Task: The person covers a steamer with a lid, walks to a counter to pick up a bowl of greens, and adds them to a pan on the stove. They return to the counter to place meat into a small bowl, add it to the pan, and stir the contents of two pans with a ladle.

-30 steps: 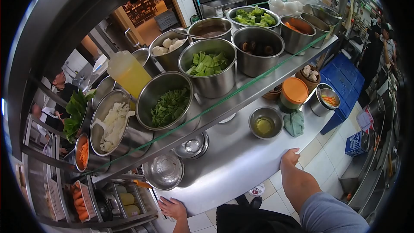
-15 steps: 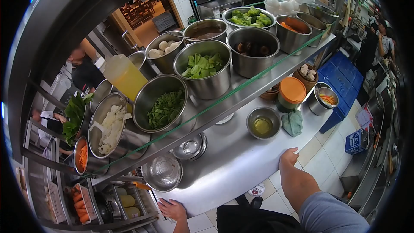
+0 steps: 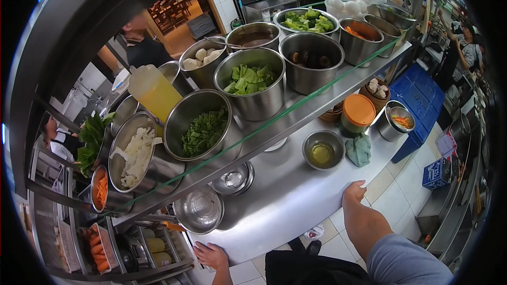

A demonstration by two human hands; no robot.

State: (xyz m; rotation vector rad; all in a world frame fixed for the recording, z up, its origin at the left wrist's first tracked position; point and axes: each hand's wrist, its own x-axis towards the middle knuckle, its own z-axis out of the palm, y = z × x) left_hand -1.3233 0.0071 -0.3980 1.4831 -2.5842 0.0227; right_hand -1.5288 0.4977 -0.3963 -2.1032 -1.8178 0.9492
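Observation:
My left hand lies flat with its fingers spread at the left end of the steel counter, holding nothing. At the counter's front right edge rests my right hand, with a fingertip stretched out and the other fingers partly hidden; no object shows in it. A steel bowl of yellowish liquid and a crumpled green cloth are the things closest to that hand. Nearer my left hand stand an upturned-looking shiny steel bowl and a small stack of steel bowls.
A glass-edged shelf above the counter carries steel pots of chopped greens, broccoli, sliced white vegetable and others. An orange-lidded tub stands at the counter's back right, beside a blue bin. Co-workers stand beyond.
Both my hands stay where they were. A person behind the shelf at the left has moved right and stands more upright, and a person at far right has raised an arm.

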